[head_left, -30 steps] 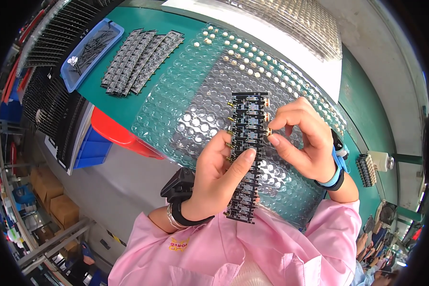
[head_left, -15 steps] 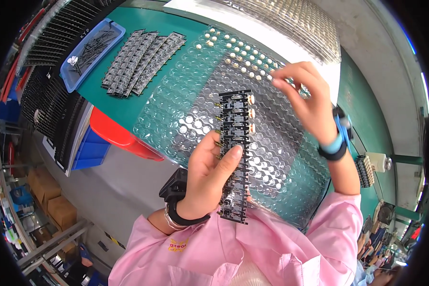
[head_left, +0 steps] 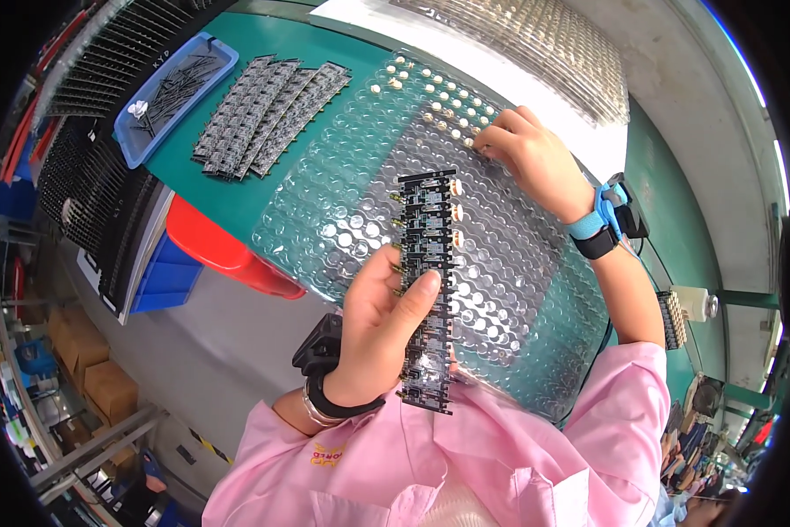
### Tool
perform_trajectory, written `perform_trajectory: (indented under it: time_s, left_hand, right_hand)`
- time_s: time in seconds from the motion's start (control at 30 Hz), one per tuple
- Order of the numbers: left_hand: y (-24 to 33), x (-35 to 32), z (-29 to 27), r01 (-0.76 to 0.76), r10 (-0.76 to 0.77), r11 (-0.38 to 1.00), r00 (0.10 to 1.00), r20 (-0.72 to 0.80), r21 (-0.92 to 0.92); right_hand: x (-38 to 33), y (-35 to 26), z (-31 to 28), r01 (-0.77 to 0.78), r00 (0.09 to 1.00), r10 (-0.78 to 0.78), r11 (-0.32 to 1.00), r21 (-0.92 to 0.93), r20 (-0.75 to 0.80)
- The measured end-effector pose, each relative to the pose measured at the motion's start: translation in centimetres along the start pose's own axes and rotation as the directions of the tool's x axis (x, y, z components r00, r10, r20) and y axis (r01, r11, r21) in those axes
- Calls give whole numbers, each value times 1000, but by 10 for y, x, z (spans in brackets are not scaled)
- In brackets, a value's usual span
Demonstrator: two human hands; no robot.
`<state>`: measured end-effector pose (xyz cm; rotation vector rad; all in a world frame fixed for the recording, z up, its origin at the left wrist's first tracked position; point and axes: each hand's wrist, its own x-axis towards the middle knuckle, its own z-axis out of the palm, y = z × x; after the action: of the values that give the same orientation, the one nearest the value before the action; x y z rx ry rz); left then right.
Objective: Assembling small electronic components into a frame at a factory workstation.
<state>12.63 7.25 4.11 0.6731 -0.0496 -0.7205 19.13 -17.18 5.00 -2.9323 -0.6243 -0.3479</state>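
Your left hand [head_left: 379, 329] grips a long black circuit strip [head_left: 427, 290], its fingers closed around the strip's lower half with the thumb laid across the front, and holds it upright above the clear blister tray [head_left: 360, 202] that lies on the green table [head_left: 263, 35]. Three small round pale parts [head_left: 455, 212] sit along the strip's upper right edge, one below the other. Your right hand [head_left: 528, 156] reaches out to the far part of the tray, fingertips bunched and pressed down among the rows of small pale round pieces [head_left: 430, 88] seated in the tray's pockets; you cannot tell from here whether those fingers have pinched one of the pieces or only touch them. A blue wrist strap [head_left: 598, 218] sits on your right wrist, and a dark band [head_left: 333, 400] on your left. The near pockets of the tray look unfilled, the filled ones being at its far end. To the left of the tray lie several more dark circuit strips [head_left: 267, 110] fanned side by side on the table, and beyond them a blue bin [head_left: 144, 132] holding thin dark pins. A red bin [head_left: 219, 250] shows under the table's near edge, just left of your left hand. Your pink sleeves [head_left: 500, 457] fill the lower edge.
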Motion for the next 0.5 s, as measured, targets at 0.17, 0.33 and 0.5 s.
perform_trajectory:
  time_s: [0.17, 0.33, 0.5]
  left_hand:
    - [-1, 0, 2, 3, -3, 1000, 1000, 1, 7]
    - [-1, 1, 3, 10, -10, 1000, 1000, -9, 10]
    - [-3, 2, 4, 35, -35, 999, 999, 6, 4]
  right_hand:
    - [-4, 3, -2, -10, 1000, 11, 996, 86, -2]
    - [-17, -11, -12, -269, 955, 255, 543, 795, 149]
    - [-28, -40, -31, -308, 914, 274, -16, 951, 300]
